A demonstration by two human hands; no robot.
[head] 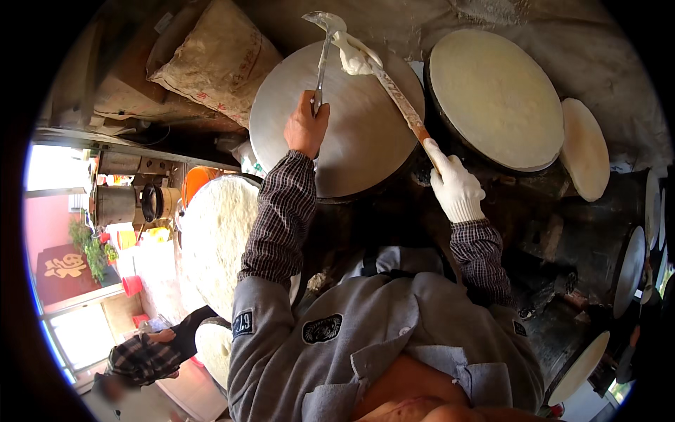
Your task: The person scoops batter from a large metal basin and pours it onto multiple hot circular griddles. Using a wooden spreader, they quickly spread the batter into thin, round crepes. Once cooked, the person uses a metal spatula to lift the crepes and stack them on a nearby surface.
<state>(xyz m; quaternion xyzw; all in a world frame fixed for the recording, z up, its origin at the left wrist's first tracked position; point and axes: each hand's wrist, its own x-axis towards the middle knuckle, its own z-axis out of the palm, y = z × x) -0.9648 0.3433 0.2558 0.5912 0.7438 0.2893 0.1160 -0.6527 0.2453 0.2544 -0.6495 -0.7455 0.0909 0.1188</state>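
Bare and closed, my left hand grips the handle of a metal ladle, its bowl raised at the far edge of a round griddle. My right hand, in a white knitted glove, holds a wooden stick. White sticky batter or dough clings to the stick's far end, beside the ladle, over the griddle. The griddle's surface is pale grey and bears no flatbread. Right of it, a second griddle carries a large pale round flatbread.
A stuffed sack bearing writing leans at the back left. A large rough-surfaced round flatbread lies by my left arm. Another round flatbread is at far right, with more griddles below. A person stands at lower left.
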